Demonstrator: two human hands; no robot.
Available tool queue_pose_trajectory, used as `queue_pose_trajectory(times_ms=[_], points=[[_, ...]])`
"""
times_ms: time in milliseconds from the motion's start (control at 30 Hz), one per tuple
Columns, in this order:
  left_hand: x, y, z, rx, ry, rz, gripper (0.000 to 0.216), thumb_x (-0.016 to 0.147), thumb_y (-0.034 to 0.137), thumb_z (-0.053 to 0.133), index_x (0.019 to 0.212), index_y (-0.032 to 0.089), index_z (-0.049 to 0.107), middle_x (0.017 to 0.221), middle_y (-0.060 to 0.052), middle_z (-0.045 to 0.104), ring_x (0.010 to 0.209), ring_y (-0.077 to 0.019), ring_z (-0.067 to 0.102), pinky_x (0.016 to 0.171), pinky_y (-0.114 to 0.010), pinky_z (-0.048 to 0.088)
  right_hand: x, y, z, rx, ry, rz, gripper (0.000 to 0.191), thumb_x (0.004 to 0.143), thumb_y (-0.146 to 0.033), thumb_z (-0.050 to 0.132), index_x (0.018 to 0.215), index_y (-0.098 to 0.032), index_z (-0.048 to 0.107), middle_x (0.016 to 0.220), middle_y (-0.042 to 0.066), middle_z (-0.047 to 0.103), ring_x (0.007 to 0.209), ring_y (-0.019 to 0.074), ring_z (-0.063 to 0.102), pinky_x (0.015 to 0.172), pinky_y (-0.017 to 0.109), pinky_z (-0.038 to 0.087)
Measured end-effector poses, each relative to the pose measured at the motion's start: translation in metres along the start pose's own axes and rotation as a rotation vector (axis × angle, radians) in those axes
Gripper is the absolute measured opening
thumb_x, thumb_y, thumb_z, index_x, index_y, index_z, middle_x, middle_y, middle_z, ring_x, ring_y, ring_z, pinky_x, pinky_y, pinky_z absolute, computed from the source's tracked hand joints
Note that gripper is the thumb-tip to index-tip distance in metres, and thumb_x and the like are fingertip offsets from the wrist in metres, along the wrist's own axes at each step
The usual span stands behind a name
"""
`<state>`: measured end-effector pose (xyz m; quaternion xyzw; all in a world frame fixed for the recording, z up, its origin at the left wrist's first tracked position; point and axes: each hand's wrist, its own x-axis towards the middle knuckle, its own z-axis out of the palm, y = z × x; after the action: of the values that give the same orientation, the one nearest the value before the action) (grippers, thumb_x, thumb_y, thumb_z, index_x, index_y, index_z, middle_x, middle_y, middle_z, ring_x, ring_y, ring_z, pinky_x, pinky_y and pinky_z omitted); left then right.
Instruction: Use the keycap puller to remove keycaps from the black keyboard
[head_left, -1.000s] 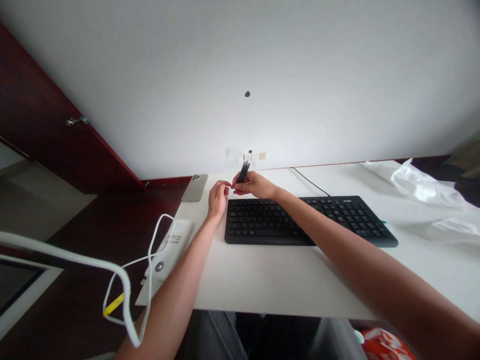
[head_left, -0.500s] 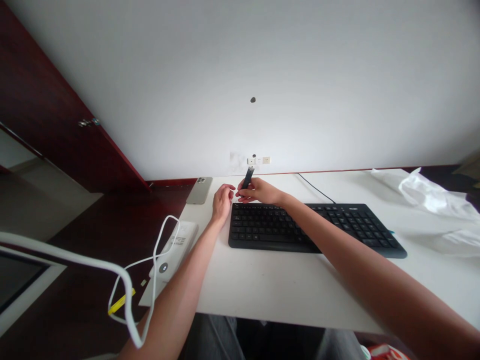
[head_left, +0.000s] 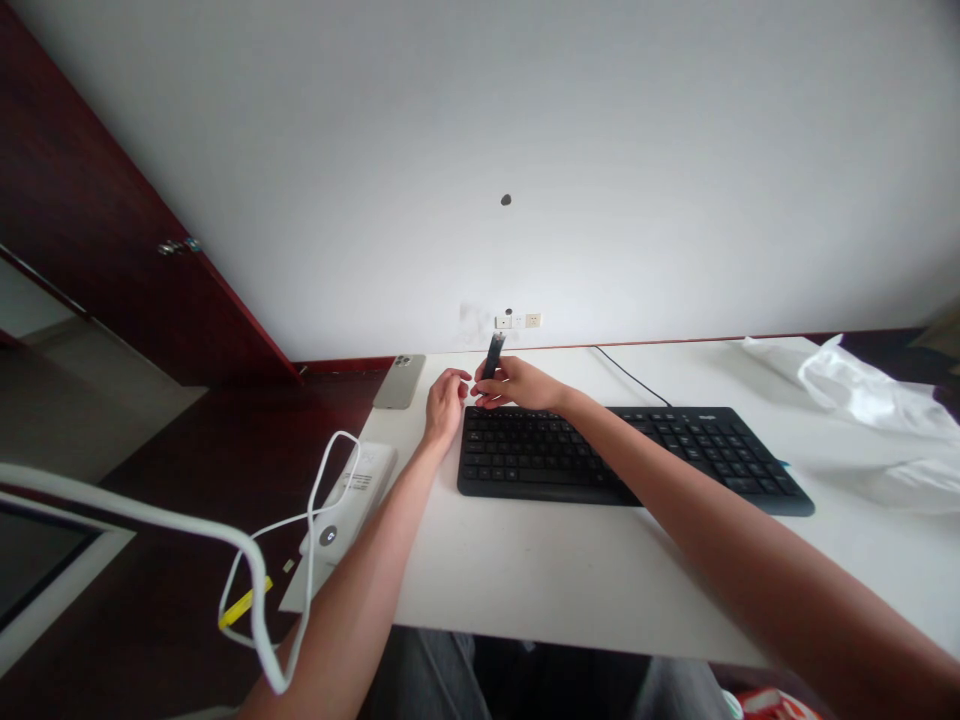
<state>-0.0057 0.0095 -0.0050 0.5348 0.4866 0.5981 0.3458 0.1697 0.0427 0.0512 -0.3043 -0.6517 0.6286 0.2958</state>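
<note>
Wall [head_left: 637,180]: pale grey, filling the upper view I watch remotely, with a dark hole in it above the desk.
Desk [head_left: 525,570]: white, standing close to the wall.
Door [head_left: 90,190]: dark red, at far left, with a metal handle.
Keyboard [head_left: 525,455]: black, flat on the desk, partly covered by the right forearm.
Plastic wrapping [head_left: 862,390]: translucent, crumpled, at the desk's right.
White device [head_left: 349,505]: at the left edge, beside the left forearm.
Right hand [head_left: 529,382]: grasping the dark stick, above the keyboard's far-left corner.
Left hand [head_left: 444,405]: fingers curled just beside it; I cannot tell whether they grip anything.
Phone [head_left: 400,385]: face down, left of the left hand.
Sockets [head_left: 532,321]: low on the wall.
Dark stick [head_left: 493,357]: tilted, upper end toward the sockets.
Change: compared with half a second ago, I find the stick slightly more upright; both hands keep their places.
</note>
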Motion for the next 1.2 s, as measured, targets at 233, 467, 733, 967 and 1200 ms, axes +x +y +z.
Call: queue_pose_trajectory(times_ms=[233,467,733,967,1200], points=[[0.000,0.000,0.000,-0.003,0.001,0.006,0.026,0.096,0.036,0.046,0.087,0.019,0.064,0.065,0.002,0.047,0.058,-0.0107,0.045,0.053,-0.021,0.035,0.002,0.006,0.000,0.052,0.045,0.029,0.017,0.085,-0.021,0.077,0.090,-0.015,0.063,0.090,0.008,0.075,0.079,0.0185,0.077,0.076,0.029,0.066],[0.001,-0.004,-0.001,-0.003,-0.009,-0.002,0.025,0.095,0.036,0.046,0.088,0.019,0.064,0.066,0.002,0.053,0.061,-0.0121,0.053,0.057,-0.022,0.042,-0.001,0.008,0.002,0.035,-0.050,-0.017,0.021,0.085,-0.027,0.079,0.094,-0.016,0.064,0.094,0.009,0.076,0.088,0.0201,0.076,0.080,0.030,0.066],[0.001,-0.005,-0.002,0.070,-0.018,0.027,0.027,0.097,0.036,0.045,0.088,0.020,0.065,0.067,0.002,0.051,0.062,-0.0124,0.052,0.057,-0.023,0.041,-0.012,0.013,0.014,-0.262,0.070,-0.113,0.013,0.092,-0.025,0.064,0.095,-0.015,0.071,0.091,0.008,0.077,0.086,0.0200,0.073,0.082,0.032,0.060],[-0.001,-0.002,-0.002,0.128,-0.030,0.057,0.025,0.096,0.034,0.046,0.087,0.020,0.064,0.067,0.002,0.050,0.062,-0.0124,0.048,0.059,-0.023,0.038,-0.040,0.021,0.030,-0.476,0.319,-0.231,0.020,0.093,-0.026,0.063,0.108,-0.019,0.073,0.104,0.006,0.078,0.096,0.0207,0.071,0.092,0.033,0.052],[0.000,0.000,-0.004,0.209,-0.035,0.070,0.027,0.094,0.035,0.048,0.086,0.020,0.069,0.067,0.001,0.053,0.063,-0.0143,0.052,0.061,-0.025,0.040,-0.046,0.024,0.041,-0.510,0.395,-0.256,0.020,0.098,-0.026,0.057,0.108,-0.018,0.072,0.094,0.006,0.078,0.091,0.0218,0.073,0.086,0.031,0.051]])
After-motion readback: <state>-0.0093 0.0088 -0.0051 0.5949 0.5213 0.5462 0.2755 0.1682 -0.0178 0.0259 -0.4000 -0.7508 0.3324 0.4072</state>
